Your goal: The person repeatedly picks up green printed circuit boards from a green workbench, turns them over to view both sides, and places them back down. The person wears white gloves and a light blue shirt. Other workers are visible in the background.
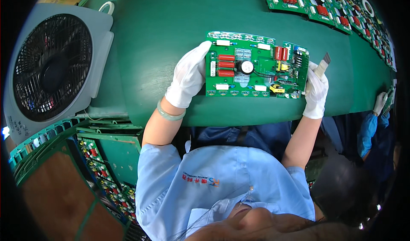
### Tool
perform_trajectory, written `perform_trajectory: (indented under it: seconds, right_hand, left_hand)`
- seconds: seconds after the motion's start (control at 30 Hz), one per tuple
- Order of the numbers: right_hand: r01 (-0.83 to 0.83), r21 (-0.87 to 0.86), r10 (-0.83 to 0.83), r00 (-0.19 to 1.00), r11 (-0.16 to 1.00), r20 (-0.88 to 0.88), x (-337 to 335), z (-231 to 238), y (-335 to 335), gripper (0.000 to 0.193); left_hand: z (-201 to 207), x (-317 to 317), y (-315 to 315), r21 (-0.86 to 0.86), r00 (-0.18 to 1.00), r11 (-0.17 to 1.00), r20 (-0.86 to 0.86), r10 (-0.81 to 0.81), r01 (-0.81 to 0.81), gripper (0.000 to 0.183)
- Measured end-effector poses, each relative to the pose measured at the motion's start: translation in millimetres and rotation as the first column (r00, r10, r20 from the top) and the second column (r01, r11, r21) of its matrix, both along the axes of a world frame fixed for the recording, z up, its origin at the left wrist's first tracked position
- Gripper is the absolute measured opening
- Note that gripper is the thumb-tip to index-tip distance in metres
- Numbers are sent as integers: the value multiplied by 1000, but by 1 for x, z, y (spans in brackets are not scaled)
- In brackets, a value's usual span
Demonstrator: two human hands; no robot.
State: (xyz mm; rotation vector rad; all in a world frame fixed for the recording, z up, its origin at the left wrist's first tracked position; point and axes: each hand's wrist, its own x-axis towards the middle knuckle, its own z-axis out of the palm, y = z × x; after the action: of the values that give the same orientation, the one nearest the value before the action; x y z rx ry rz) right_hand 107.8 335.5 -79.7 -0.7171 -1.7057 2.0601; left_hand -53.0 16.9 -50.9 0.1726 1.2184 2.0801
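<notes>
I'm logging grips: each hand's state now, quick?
White-gloved left hand: closed on the left edge of a green rectangular circuit board.
White-gloved right hand: holding the board's right edge, plus a flat, pale, grey-tipped tool.

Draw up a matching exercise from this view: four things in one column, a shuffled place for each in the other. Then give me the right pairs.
Things:
1. Green circuit board
2. Pale bracelet
3. Grey box fan
4. Flat tool with a grey end

Places:
A. On the bare forearm, just behind the left hand
B. In the right hand alone
C. At the left side of the picture
D. Held between both hands

Pairs: 1-D, 2-A, 3-C, 4-B
</notes>
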Motion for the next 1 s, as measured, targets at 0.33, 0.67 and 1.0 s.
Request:
perform_trajectory:
  seconds: [0.33, 0.67, 1.0]
  right_hand:
    - [-10, 16, 10, 1000, 1000, 6, -1, 1, 0, 28]
    - [-36, 25, 34, 998, 999, 58, -2, 10, -4, 31]
    - [-24, 20, 22, 997, 1000, 77, 1, -1, 1, 31]
  left_hand:
    - [35, 4, 16, 34, 966, 999, 259, 6, -16, 77]
    - [33, 3, 15, 68, 971, 998, 238, -2, -15, 76]
    - [26, 2, 11, 164, 969, 986, 233, -78, 39, 66]
